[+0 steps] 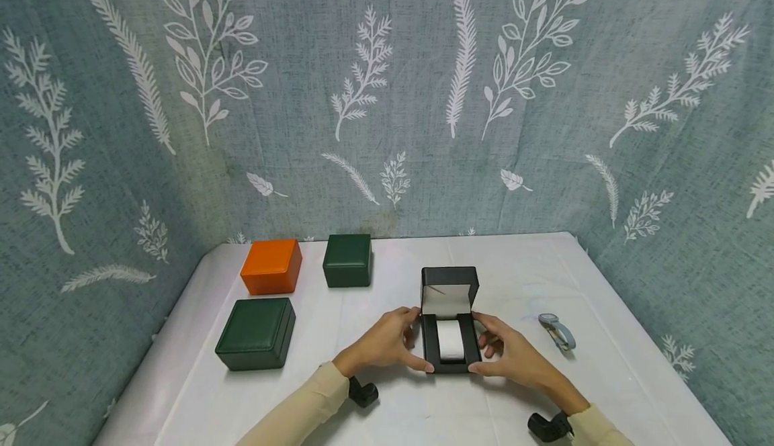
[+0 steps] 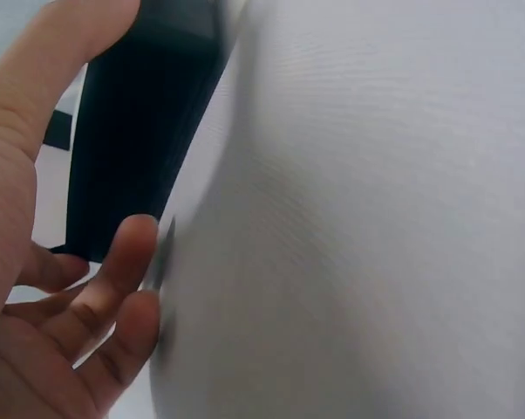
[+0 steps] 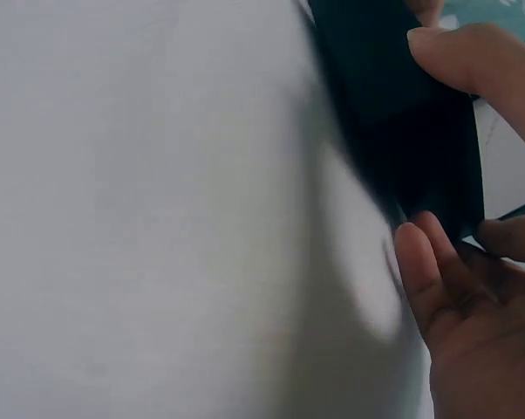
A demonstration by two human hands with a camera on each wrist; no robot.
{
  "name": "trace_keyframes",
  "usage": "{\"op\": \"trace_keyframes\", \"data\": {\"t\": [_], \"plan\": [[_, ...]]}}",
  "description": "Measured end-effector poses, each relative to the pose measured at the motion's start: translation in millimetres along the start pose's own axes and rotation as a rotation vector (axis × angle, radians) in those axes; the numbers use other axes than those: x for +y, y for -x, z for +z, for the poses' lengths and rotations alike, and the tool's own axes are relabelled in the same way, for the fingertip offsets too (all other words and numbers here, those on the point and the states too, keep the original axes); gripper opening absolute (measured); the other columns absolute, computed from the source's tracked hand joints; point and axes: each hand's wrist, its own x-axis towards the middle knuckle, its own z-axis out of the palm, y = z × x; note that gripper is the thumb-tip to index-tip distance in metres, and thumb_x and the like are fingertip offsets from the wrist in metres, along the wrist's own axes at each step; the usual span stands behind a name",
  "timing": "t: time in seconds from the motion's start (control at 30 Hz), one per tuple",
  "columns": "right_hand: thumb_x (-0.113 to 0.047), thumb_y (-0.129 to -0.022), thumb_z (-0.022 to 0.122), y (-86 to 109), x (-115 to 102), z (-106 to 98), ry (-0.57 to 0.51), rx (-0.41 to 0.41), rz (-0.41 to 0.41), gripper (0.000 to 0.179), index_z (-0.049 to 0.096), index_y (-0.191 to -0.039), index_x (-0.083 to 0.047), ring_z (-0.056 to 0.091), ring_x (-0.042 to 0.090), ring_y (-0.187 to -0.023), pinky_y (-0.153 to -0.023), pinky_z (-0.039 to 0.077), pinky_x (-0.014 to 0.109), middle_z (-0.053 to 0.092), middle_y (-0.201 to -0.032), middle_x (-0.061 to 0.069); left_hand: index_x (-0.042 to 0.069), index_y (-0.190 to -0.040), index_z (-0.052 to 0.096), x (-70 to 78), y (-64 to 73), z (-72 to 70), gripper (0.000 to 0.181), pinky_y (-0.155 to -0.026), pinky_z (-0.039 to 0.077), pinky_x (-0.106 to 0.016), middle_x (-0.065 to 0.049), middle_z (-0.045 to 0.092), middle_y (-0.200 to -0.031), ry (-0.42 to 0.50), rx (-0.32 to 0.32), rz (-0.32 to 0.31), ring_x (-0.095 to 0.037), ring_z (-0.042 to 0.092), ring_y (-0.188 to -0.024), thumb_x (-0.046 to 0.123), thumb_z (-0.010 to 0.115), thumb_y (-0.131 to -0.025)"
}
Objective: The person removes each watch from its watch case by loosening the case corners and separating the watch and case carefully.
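A black watch box (image 1: 428, 345) stands on the table with its lid raised, showing a pale lining and a white cushion (image 1: 450, 340) inside. My left hand (image 1: 387, 340) grips its left side, thumb at the front corner and forefinger towards the back. On the other side my right hand (image 1: 510, 352) holds it the same way, its thumb (image 3: 450, 52) against the front face. The left wrist view shows the box's dark side (image 2: 127, 140) between thumb and fingers. A light blue watch (image 1: 557, 333) lies to the right of my right hand.
Three closed boxes are on the left: an orange box (image 1: 271, 266), a small green box (image 1: 347, 260) and a larger green box (image 1: 255, 334). A white cloth covers the table (image 1: 375, 406). Patterned curtain (image 1: 423, 184) hangs behind and along both sides.
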Motion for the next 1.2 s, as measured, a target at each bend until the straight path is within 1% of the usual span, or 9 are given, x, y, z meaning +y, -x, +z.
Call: {"op": "trace_keyframes", "data": {"t": [0.1,0.2,0.3,0.47,0.7,0.83,0.97,1.1,1.2], "plan": [[-0.033,-0.081,0.09,-1.1,-2.0,-5.9,0.013,0.02,0.028,0.098,0.036,-0.159,-0.007,0.063,0.018,-0.092,-0.082,0.053,0.029,0.059,-0.117,0.007,-0.007,-0.152,0.042,1.0,-5.6,-1.2,0.115,-0.088,0.051,-0.025,-0.007,0.06,-0.117,0.017,0.007,0.002,-0.008,0.061,-0.095,0.052,0.094,-0.069],[-0.036,-0.08,0.09,-2.6,-4.1,-12.7,0.03,0.036,0.053,0.098,0.037,-0.16,-0.011,0.063,0.02,-0.103,-0.089,0.053,0.033,0.058,-0.131,0.009,-0.004,-0.154,0.04,3.1,-12.5,-4.5,0.114,-0.09,0.051,-0.028,-0.009,0.055,-0.132,0.043,0.019,-0.001,-0.014,0.06,-0.111,0.053,0.093,-0.07],[-0.035,-0.082,0.089,-4.7,-3.5,-21.0,0.014,0.044,0.069,0.098,0.036,-0.161,-0.013,0.061,0.024,-0.114,-0.096,0.052,0.04,0.053,-0.144,0.011,0.0,-0.155,0.04,6.4,-22.7,-10.0,0.111,-0.093,0.052,-0.031,-0.01,0.051,-0.139,0.078,0.024,0.01,-0.02,0.059,-0.118,0.05,0.093,-0.071],[-0.029,-0.086,0.086,-8.4,-2.4,-42.8,-0.053,0.04,0.067,0.094,0.033,-0.162,-0.013,0.057,0.036,-0.124,-0.1,0.05,0.051,0.045,-0.154,0.018,0.0,-0.154,0.042,11.6,-46.0,-14.9,0.107,-0.093,0.054,-0.033,-0.012,0.052,-0.139,0.078,0.03,0.039,-0.027,0.062,-0.114,0.047,0.093,-0.073],[-0.024,-0.089,0.083,-21.1,4.3,-82.4,-0.084,0.006,0.075,0.091,0.031,-0.162,-0.01,0.051,0.045,-0.134,-0.107,0.044,0.059,0.051,-0.148,0.022,-0.004,-0.154,0.039,17.8,-83.4,-10.8,0.108,-0.095,0.055,-0.034,-0.016,0.053,-0.138,0.083,0.054,0.048,-0.031,0.065,-0.113,0.044,0.093,-0.074],[-0.025,-0.09,0.082,-25.6,12.5,-106.4,-0.081,0.005,0.099,0.088,0.033,-0.162,-0.012,0.047,0.046,-0.137,-0.108,0.044,0.055,0.046,-0.153,0.023,-0.003,-0.154,0.04,22.8,-109.6,-6.3,0.106,-0.096,0.054,-0.033,-0.017,0.052,-0.139,0.117,0.049,0.029,-0.03,0.064,-0.115,0.044,0.093,-0.075],[-0.024,-0.091,0.081,-32.0,23.2,-125.8,-0.139,-0.004,0.123,0.086,0.033,-0.162,-0.012,0.041,0.045,-0.142,-0.107,0.048,0.043,0.041,-0.157,0.023,0.001,-0.152,0.046,25.1,-134.2,-4.4,0.102,-0.093,0.053,-0.026,-0.014,0.052,-0.139,0.144,0.048,-0.012,-0.027,0.064,-0.115,0.046,0.093,-0.074],[-0.02,-0.091,0.081,-34.0,38.1,-137.9,-0.218,0.0,0.153,0.087,0.032,-0.162,-0.011,0.038,0.044,-0.144,-0.102,0.051,0.032,0.038,-0.159,0.022,0.002,-0.151,0.048,28.6,-152.0,0.1,0.1,-0.092,0.053,-0.025,-0.013,0.051,-0.14,0.156,0.035,-0.034,-0.023,0.063,-0.116,0.048,0.092,-0.074],[-0.019,-0.092,0.08,-34.5,48.7,-145.3,-0.254,-0.004,0.162,0.087,0.03,-0.162,-0.009,0.036,0.045,-0.145,-0.1,0.052,0.03,0.035,-0.161,0.024,0.001,-0.152,0.046,31.2,-161.9,5.7,0.1,-0.094,0.053,-0.026,-0.013,0.05,-0.142,0.165,0.037,-0.058,-0.022,0.062,-0.117,0.046,0.092,-0.075]]}}
